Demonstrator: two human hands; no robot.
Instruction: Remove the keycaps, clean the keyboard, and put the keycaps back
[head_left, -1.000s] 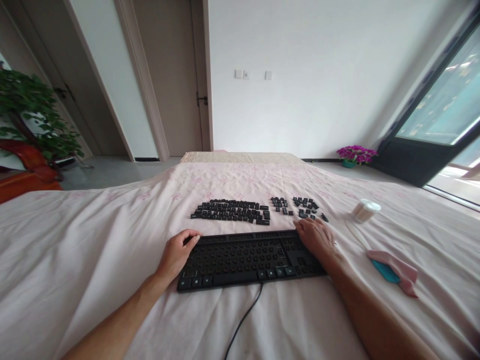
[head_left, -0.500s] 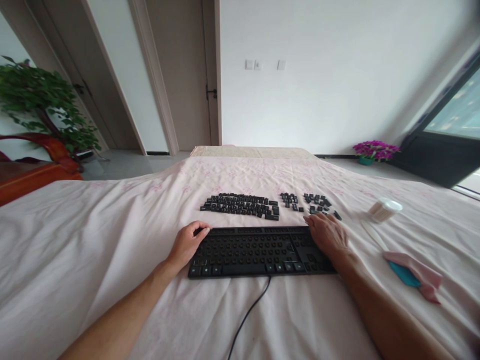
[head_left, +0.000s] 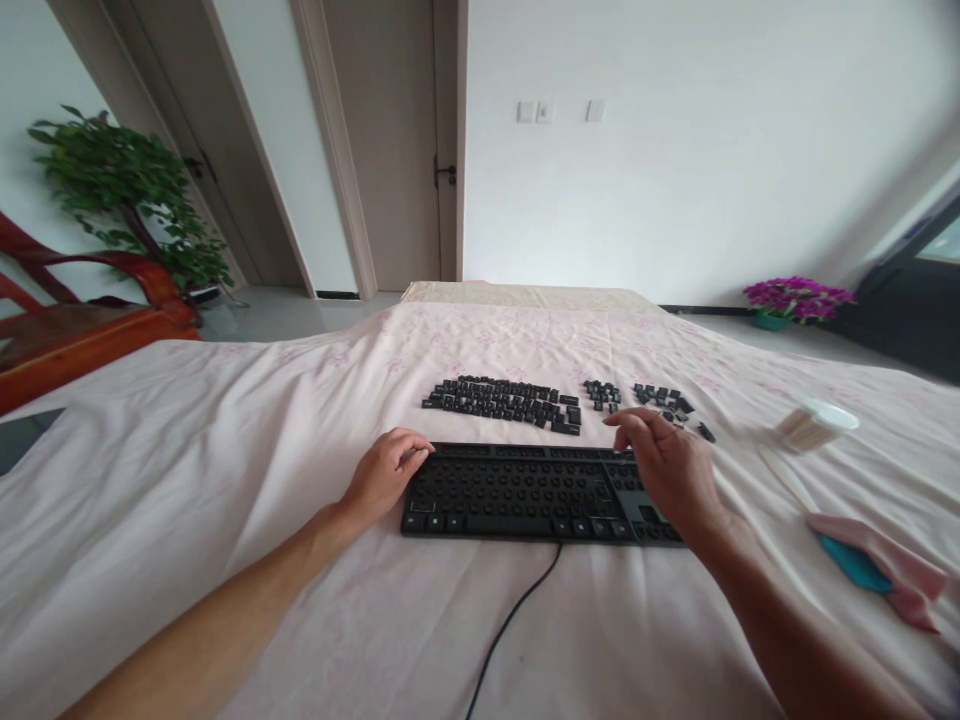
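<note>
At the near edge of the view, a black cable [head_left: 510, 625] runs up the pale pink cover [head_left: 300, 640] into the front edge of a black keyboard [head_left: 517, 492]. Keyboard lies flat, square in front of the person, between both arms. Bottom row still carries its space bar and caps either side; rows above are mostly bare key sockets. Left hand [head_left: 384, 470] is on the far left corner, thumb and curled fingers gripping the edge there. Right hand [head_left: 670, 465] is over the far right end, wrist raised, fingers bent, index reaching past the far edge toward the loose caps; can't tell if anything sits between its fingertips. Right of that hand: pink cloth [head_left: 911, 570] with a blue piece [head_left: 855, 562] against it, and a pale strip [head_left: 787, 478] running from there toward a clear tub [head_left: 816, 430] of thin sticks, white top. Just beyond the keyboard, pulled keycaps [head_left: 502, 402] lie in rough rows as one big group; two smaller clusters [head_left: 602, 394] sit to its right, the rightmost partly behind the right hand. Dark flat object at far left, cut by the frame, can't identify. Further back: reddish wooden chair [head_left: 97, 345] and leafy plant [head_left: 124, 180] on the left, purple flowers [head_left: 799, 298] in a green pot [head_left: 770, 321] on the right, then grey-brown doors [head_left: 390, 140] and a white wall [head_left: 690, 190] with switch plates [head_left: 595, 111]
</note>
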